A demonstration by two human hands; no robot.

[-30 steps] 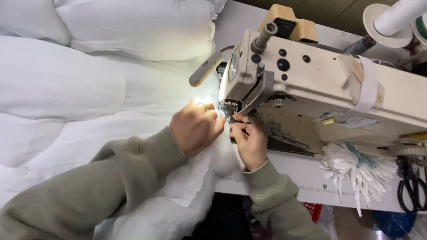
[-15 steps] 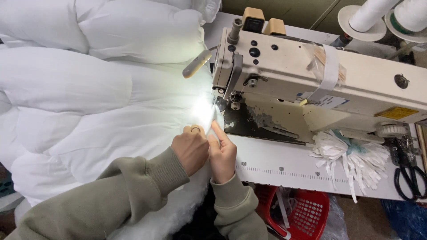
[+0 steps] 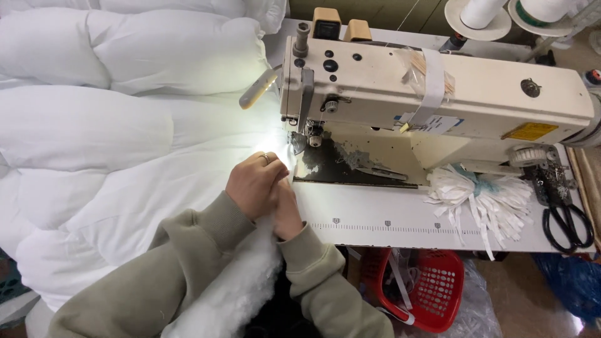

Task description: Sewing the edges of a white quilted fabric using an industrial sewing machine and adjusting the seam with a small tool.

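Near edge: both olive sleeves are angling in from below, forearms converging. The left hand point(image 3: 253, 184) is lying knuckles-up, fingers curled, pinching the white quilt point(image 3: 125, 150) edge; the right hand point(image 3: 287, 209) is tucking under it, pressed together with it, gripping the same edge. The quilt is spreading left over the worktop point(image 3: 375, 216). Beyond, the cream sewing machine point(image 3: 438, 94) needle area is sitting just past the fingertips, lamp-lit.
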